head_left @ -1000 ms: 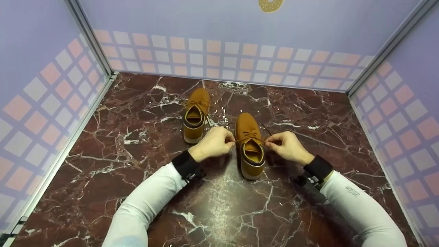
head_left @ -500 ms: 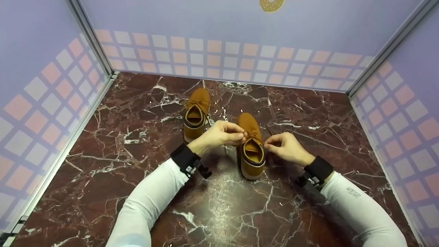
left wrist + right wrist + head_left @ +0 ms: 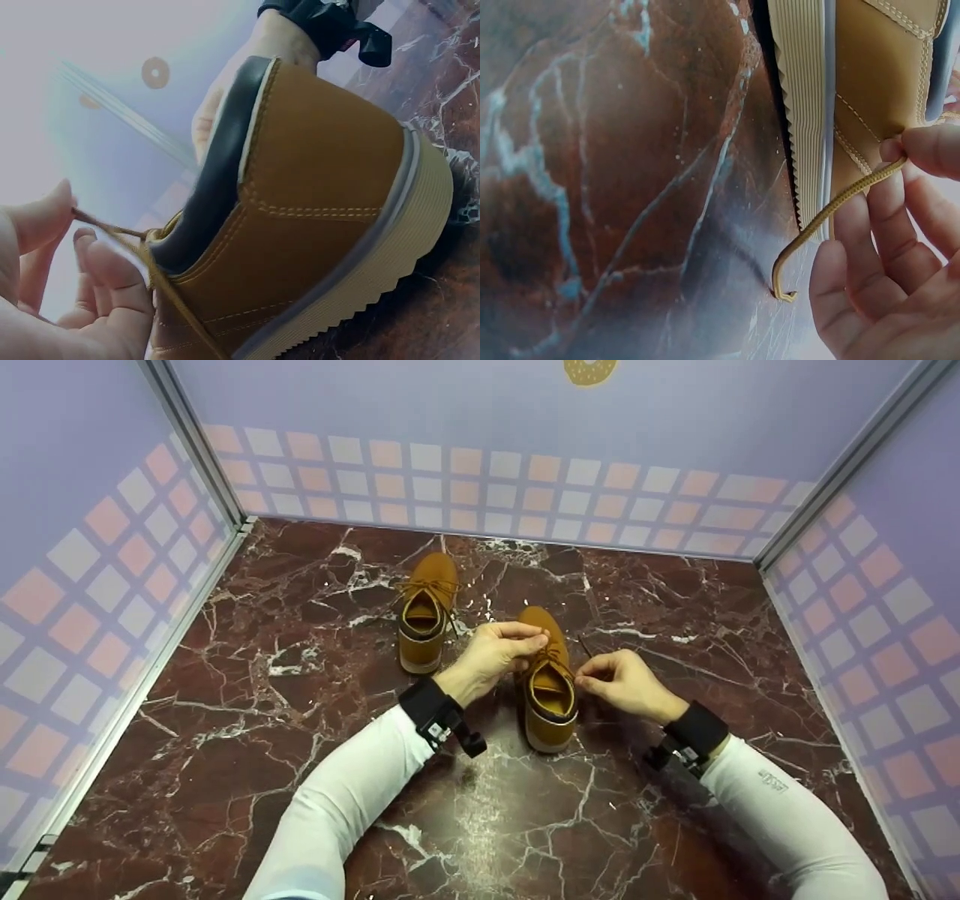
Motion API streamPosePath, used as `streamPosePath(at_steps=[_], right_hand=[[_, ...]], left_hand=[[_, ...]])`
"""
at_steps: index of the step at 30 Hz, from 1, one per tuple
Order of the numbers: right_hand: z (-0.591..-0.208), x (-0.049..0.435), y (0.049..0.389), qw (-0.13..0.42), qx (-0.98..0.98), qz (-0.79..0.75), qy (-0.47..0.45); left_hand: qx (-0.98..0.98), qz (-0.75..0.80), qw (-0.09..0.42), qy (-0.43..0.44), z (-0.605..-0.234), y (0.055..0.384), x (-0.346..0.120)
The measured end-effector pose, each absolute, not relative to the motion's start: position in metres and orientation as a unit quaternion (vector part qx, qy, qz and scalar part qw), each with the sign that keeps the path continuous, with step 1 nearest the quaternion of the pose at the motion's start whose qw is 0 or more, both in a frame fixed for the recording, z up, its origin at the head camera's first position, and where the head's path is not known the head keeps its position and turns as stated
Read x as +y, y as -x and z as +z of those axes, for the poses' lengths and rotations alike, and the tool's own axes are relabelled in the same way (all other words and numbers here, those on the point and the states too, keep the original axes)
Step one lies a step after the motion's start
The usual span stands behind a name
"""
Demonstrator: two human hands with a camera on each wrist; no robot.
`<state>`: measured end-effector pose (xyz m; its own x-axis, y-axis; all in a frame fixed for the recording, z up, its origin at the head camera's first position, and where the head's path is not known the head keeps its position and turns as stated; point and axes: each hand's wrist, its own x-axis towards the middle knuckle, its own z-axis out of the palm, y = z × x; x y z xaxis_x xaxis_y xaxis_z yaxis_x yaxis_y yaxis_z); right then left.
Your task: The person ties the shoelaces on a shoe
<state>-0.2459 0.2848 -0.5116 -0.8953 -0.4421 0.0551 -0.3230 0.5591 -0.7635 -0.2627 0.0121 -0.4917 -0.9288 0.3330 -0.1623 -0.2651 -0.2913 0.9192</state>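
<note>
A tan lace-up shoe [image 3: 553, 720] stands on the floor between my hands, toe pointing away. My left hand [image 3: 491, 652] is above the lace area, its thumb and a finger pinching a brown shoelace [image 3: 112, 227] that stretches down to the shoe. My right hand [image 3: 626, 682] stays low on the right side of the shoe. Between its thumb and index finger it pinches another lace end [image 3: 832, 206], whose tip hangs free in the right wrist view. In the head view, the left fingers partly cover the shoe's lacing.
A matching shoe [image 3: 421, 649] with its lace tied in a bow stands farther left and back. Beneath everything is a dark red marbled surface [image 3: 300, 780]. Purple panels [image 3: 487, 405] with a checked band enclose it at the back and both sides.
From beside the shoe, my left hand has risen and moved right, over the lacing, now pinching a lace there. My right hand has barely moved and keeps its pinch.
</note>
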Motion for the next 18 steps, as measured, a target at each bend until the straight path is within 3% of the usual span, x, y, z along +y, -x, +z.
streamPosePath(at_steps=[9, 18], right_hand=[[-0.5121, 0.2851, 0.2467, 0.076, 0.879, -0.418, 0.217], [-0.5109, 0.2856, 0.2454, 0.084, 0.866, -0.440, 0.224]], left_hand=[[0.604, 0.790, 0.096, -0.044, -0.4975, 0.2668, 0.0202], [0.612, 0.784, 0.096, -0.037, -0.4996, 0.2679, 0.0226]])
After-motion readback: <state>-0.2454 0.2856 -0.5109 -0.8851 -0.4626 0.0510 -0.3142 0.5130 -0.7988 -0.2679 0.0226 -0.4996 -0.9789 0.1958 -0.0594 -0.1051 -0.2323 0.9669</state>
